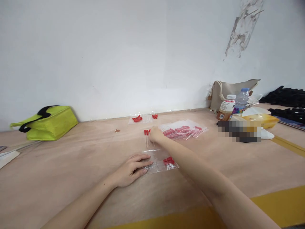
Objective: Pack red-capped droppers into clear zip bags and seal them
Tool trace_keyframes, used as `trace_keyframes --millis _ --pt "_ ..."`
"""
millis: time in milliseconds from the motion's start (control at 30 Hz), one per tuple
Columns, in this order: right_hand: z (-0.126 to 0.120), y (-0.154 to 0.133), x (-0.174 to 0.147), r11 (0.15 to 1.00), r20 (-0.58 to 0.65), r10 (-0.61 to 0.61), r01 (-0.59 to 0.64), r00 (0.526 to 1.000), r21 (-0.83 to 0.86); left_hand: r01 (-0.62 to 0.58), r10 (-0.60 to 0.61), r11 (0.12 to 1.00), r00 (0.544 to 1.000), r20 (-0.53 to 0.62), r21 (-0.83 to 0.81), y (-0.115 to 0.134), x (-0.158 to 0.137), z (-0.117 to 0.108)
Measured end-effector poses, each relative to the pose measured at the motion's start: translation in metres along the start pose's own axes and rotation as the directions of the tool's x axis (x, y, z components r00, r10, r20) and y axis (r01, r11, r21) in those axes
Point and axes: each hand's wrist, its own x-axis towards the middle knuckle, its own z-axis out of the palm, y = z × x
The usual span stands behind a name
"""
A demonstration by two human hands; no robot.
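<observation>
A yellow strip (281, 203) is running along the near part of the brown table (71, 165), and two bare forearms are reaching in over it. The left hand (132, 168) is lying loosely spread, its fingertips resting on the left side of one clear plastic bag (156, 155), in which a cluster of red pieces (169, 161) is showing, too overlapped for counting. Just beyond, three red-topped sticks (146, 132) are lying side by side, two in plain sight and the third partly hiding behind the right hand (156, 134); its fingers are turning away from view, so whether they are gripping that stick, I cannot tell. Right of this hand, a fanned pile of bags (183, 129) holding red pieces is overlapping itself beyond a sure count. One copper-coloured scrap (117, 130) is lying to the left. Farther back, two red groups (137, 118) are sitting on clear plastic near the wall. One lime-green bag (52, 127) is standing far left; two bottles (225, 111) and one beige bag (232, 89) are standing at right. Behind everything, a white wall (107, 57) is rising, one patch (245, 28) peeling.
</observation>
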Motion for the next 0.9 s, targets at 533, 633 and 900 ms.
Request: trace_keyframes --millis 533,633,900 --pt "-0.038 0.114 -0.101 0.62 -0.303 0.206 0.115 0.93 0.776 0.018 -0.018 1.0 1.0 -0.002 -0.008 -0.002 0.0 0.001" --pt "-0.024 0.119 -0.108 0.509 -0.253 0.253 0.093 0.934 0.855 0.022 -0.022 1.0 1.0 0.007 -0.004 -0.001 0.0 0.001" --pt "-0.026 0.121 -0.116 0.467 -0.311 0.362 0.117 0.879 0.876 0.02 -0.02 1.0 1.0 0.001 0.0 -0.001 0.0 0.0"
